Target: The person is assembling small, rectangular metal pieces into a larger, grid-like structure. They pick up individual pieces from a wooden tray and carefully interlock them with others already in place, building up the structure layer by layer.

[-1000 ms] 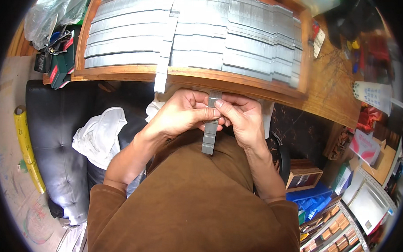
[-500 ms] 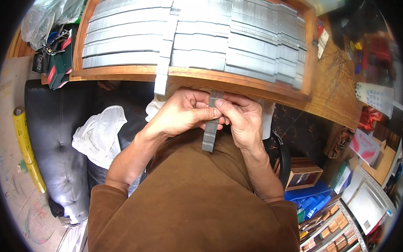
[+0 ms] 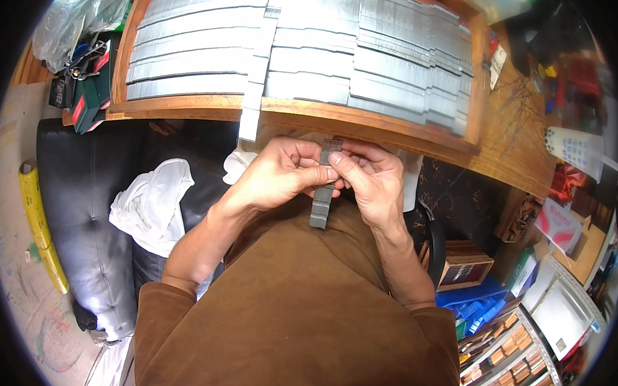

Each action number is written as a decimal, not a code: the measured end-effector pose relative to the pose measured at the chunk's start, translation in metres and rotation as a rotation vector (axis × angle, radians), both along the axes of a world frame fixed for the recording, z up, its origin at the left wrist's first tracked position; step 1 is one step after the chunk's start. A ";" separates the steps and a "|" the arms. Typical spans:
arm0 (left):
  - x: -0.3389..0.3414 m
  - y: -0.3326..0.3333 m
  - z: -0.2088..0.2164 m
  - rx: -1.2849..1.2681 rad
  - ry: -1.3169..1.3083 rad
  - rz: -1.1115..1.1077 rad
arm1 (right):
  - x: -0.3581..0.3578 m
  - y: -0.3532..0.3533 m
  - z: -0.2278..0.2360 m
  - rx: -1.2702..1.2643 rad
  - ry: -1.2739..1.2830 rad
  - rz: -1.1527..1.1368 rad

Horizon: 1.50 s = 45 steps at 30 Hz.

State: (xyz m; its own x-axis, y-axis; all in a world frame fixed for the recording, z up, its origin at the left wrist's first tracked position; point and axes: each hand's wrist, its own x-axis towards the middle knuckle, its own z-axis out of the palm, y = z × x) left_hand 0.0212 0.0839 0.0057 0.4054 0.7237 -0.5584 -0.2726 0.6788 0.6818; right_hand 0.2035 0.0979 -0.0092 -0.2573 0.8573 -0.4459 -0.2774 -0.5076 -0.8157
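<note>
one brown wooden bench (image 3: 518, 136) lies beyond the right hand (image 3: 375, 182), one black padded seat (image 3: 84, 205) left of the left hand (image 3: 279, 173); both clamp one narrow grey stepped strip (image 3: 320, 211).

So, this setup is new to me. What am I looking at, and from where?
No machine here: these are a person's bare hands, seen from above by a wide fisheye camera worn on their head, so straight edges bend. The brown shirt is the wearer's own.

On the wooden table sits a wooden tray filled with rows of grey pieces. One long strip lies across them, overhanging the front edge.

The left hand and right hand both grip a narrow, banded grey piece, thumbs on top.
</note>
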 end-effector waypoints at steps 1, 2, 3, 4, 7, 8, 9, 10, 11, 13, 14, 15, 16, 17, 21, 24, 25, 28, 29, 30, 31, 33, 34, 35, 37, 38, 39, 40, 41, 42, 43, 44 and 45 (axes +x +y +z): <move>0.000 0.000 0.000 0.002 0.013 -0.003 | 0.000 0.000 0.000 0.003 0.003 0.002; 0.000 0.000 0.001 0.004 0.026 -0.005 | 0.000 0.000 0.000 0.006 0.007 0.004; 0.000 0.000 0.000 -0.001 0.031 -0.008 | 0.000 0.000 -0.001 0.017 0.001 0.009; 0.000 -0.001 0.000 -0.007 0.037 -0.011 | 0.001 0.000 -0.003 0.027 -0.005 0.013; 0.000 -0.001 -0.003 -0.016 0.037 -0.028 | 0.003 0.001 -0.009 0.038 -0.027 0.024; 0.000 -0.001 -0.003 -0.018 0.035 -0.037 | 0.003 0.001 -0.010 0.039 -0.036 0.026; 0.000 0.000 -0.003 -0.019 0.044 -0.040 | 0.003 0.001 -0.010 0.032 -0.022 0.018; 0.001 0.000 -0.003 -0.019 0.052 -0.043 | 0.002 0.001 -0.010 0.025 -0.009 0.010; 0.001 0.001 -0.002 -0.019 0.061 -0.047 | 0.002 0.001 -0.009 0.019 0.005 0.001; 0.001 -0.001 -0.005 -0.015 0.057 -0.048 | 0.003 0.001 -0.009 0.017 0.009 0.005; 0.001 -0.002 -0.007 -0.014 0.056 -0.047 | 0.003 0.001 -0.008 0.014 0.011 0.008; 0.001 -0.002 -0.007 -0.012 0.054 -0.047 | 0.003 0.001 -0.009 0.006 0.007 0.015; 0.001 -0.002 -0.008 -0.011 0.052 -0.047 | 0.004 0.002 -0.010 -0.002 0.004 0.022; 0.001 -0.002 -0.008 -0.009 0.049 -0.047 | 0.005 0.002 -0.011 -0.010 -0.001 0.028; 0.002 -0.002 -0.007 -0.011 0.043 -0.045 | 0.005 0.003 -0.012 -0.022 0.030 0.039; 0.002 -0.002 -0.006 -0.024 0.027 -0.030 | 0.006 0.003 -0.011 -0.026 0.042 0.043; 0.002 -0.002 -0.007 -0.024 0.019 -0.023 | 0.006 0.003 -0.011 -0.029 0.037 0.045; 0.002 -0.003 -0.009 -0.020 0.013 -0.020 | 0.005 0.003 -0.010 -0.036 0.024 0.045; 0.002 -0.003 -0.010 -0.017 0.015 -0.022 | 0.005 0.003 -0.010 -0.037 0.019 0.044; 0.002 -0.003 -0.009 -0.018 0.013 -0.021 | 0.005 0.004 -0.009 -0.036 0.015 0.048; 0.002 -0.003 -0.008 -0.019 0.011 -0.020 | 0.006 0.004 -0.009 -0.035 0.012 0.052; 0.002 -0.003 -0.009 -0.023 0.006 -0.017 | 0.005 0.004 -0.006 -0.050 0.016 0.047; 0.003 -0.003 -0.010 -0.026 0.001 -0.015 | 0.004 0.005 -0.002 -0.066 0.025 0.037; 0.003 -0.004 -0.011 -0.030 -0.003 -0.013 | 0.003 0.005 0.000 -0.082 0.033 0.027; 0.003 -0.003 -0.008 -0.034 0.004 -0.012 | 0.004 0.005 0.000 -0.082 0.037 0.027; 0.004 -0.003 -0.007 -0.036 0.008 -0.011 | 0.004 0.004 -0.001 -0.082 0.041 0.027; 0.003 -0.004 -0.008 -0.033 0.006 -0.008 | 0.004 0.004 -0.003 -0.070 0.032 0.028; 0.003 -0.004 -0.010 -0.030 0.003 -0.006 | 0.004 0.004 -0.005 -0.057 0.023 0.028; 0.003 -0.005 -0.011 -0.027 0.000 -0.003 | 0.004 0.004 -0.007 -0.045 0.013 0.029; 0.003 -0.004 -0.010 -0.026 0.006 -0.005 | 0.005 0.004 -0.007 -0.044 0.005 0.031; 0.002 -0.004 -0.009 -0.024 0.012 -0.008 | 0.005 0.004 -0.007 -0.043 -0.002 0.033; 0.002 -0.004 -0.009 -0.022 0.018 -0.010 | 0.005 0.004 -0.007 -0.042 -0.010 0.034; 0.002 -0.004 -0.009 -0.025 0.018 -0.008 | 0.005 0.004 -0.007 -0.041 -0.010 0.033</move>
State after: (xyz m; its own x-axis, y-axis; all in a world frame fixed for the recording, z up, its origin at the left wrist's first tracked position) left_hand 0.0237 0.0795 -0.0033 0.4007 0.7065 -0.5834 -0.2549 0.6975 0.6697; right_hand 0.2086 0.1018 -0.0164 -0.2803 0.8295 -0.4830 -0.2524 -0.5492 -0.7967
